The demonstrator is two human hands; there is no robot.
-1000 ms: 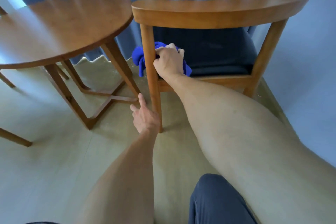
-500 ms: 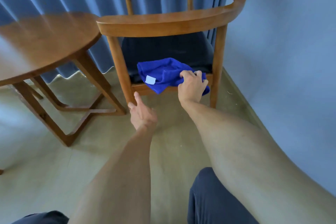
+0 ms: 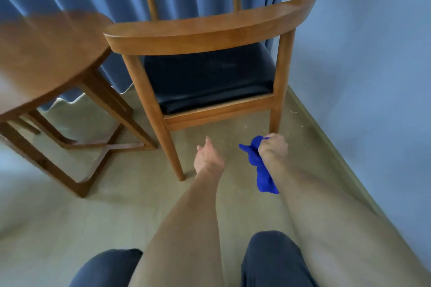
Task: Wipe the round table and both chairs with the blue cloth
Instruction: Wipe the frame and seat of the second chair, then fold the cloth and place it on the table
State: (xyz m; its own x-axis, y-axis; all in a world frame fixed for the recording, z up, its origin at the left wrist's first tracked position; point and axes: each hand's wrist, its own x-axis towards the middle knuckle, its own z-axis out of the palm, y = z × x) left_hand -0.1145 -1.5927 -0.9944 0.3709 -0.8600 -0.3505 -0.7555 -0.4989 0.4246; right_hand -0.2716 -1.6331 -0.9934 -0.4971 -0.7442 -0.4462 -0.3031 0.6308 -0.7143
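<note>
The round brown wooden bench (image 3: pixel 46 53) is on the left, and just beside it stands the brown wooden chair with a black seat (image 3: pixel 205 32). My left hand (image 3: pixel 208 157) hangs loose above the floor, holding nothing. My right hand (image 3: pixel 272 147) squeezes the bunched bright blue cloth (image 3: pixel 261 170), low in front of the chair.

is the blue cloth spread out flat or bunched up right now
Bunched up. The blue cloth is crumpled in the right hand, a twisted tail hanging below the fist, clear of the chair.
</note>
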